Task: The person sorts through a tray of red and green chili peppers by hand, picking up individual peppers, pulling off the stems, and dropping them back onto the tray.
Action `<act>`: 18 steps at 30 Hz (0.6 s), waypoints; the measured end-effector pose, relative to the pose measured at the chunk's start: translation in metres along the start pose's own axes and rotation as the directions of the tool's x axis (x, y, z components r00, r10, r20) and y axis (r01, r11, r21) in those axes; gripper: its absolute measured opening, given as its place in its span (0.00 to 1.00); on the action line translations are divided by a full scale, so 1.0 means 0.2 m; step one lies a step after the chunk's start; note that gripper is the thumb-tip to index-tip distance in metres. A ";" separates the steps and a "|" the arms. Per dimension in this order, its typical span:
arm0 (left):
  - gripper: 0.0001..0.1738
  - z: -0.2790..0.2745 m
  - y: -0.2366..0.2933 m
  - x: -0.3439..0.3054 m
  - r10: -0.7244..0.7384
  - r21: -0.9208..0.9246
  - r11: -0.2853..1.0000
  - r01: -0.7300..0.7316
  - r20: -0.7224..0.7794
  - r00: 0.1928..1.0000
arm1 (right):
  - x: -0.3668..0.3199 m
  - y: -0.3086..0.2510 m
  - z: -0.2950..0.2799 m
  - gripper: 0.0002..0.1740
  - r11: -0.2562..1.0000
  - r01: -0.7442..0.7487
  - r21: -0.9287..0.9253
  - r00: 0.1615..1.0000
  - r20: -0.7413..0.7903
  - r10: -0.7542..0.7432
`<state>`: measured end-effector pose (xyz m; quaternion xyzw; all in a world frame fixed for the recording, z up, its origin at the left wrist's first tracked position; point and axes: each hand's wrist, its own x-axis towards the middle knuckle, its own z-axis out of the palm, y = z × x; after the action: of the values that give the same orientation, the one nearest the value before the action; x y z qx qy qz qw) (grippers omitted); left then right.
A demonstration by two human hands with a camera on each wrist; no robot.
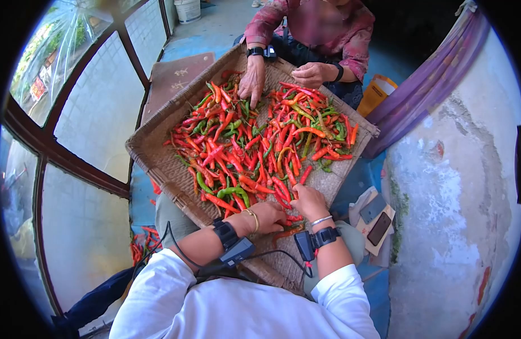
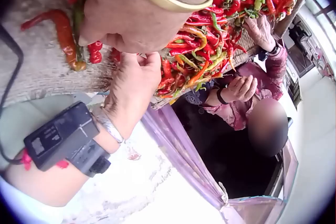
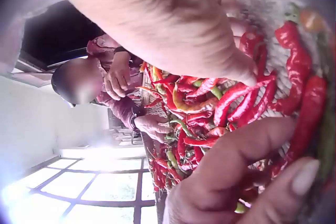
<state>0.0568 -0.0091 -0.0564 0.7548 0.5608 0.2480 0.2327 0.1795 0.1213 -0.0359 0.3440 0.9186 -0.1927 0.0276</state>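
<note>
Red, orange and green chili peppers [image 1: 238,152] lie heaped in a square woven basket [image 1: 159,169]. At its near corner my left hand [image 1: 266,217] curls low over the weave. In the right wrist view its thumb and forefinger close around the lower end of a red chili pepper [image 3: 311,111]. My right hand [image 1: 309,203] is just beside it, with thumb and fingers bent around another red chili pepper [image 3: 251,43]; its fingers are partly hidden. A wrinkled orange-red pepper [image 2: 64,32] lies on the weave beside my left hand in the left wrist view.
Across the basket another person reaches one hand [image 1: 252,85] into the peppers and holds the other hand [image 1: 314,74] above them. More peppers [image 1: 145,246] lie on the floor at left. Two phones [image 1: 379,229] lie at right, near the wall. Cables run from my wrist cameras.
</note>
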 end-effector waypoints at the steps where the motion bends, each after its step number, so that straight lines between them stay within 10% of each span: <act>1: 0.13 0.01 0.00 0.00 0.003 -0.029 1.000 -0.002 0.039 0.999 | 0.00 0.00 0.00 0.15 0.998 -0.040 0.050 0.999 0.018 0.039; 8: 0.11 0.00 0.00 0.00 -0.061 -0.006 0.998 0.063 0.139 0.988 | 0.04 0.06 0.11 0.14 0.981 -0.128 0.147 0.991 -0.015 0.131; 13: 0.12 -0.02 0.00 0.00 -0.241 -0.055 0.970 0.235 -0.134 0.961 | 0.02 0.06 0.08 0.15 0.949 -0.106 0.298 0.989 -0.063 0.130; 16: 0.13 -0.07 0.04 0.00 -0.361 -0.236 0.918 0.318 -0.170 0.917 | -0.06 -0.01 0.01 0.11 0.525 -0.184 0.831 0.983 0.147 0.112; 18: 0.14 -0.05 0.03 0.02 -0.448 -0.391 0.845 0.364 -0.149 0.881 | -0.11 -0.08 0.02 0.10 0.508 -0.213 0.835 0.975 0.217 0.052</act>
<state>0.0565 -0.0072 -0.0451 0.5291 0.6785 0.3763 0.3436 0.1847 0.0948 -0.0303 0.3655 0.6710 -0.6428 -0.0544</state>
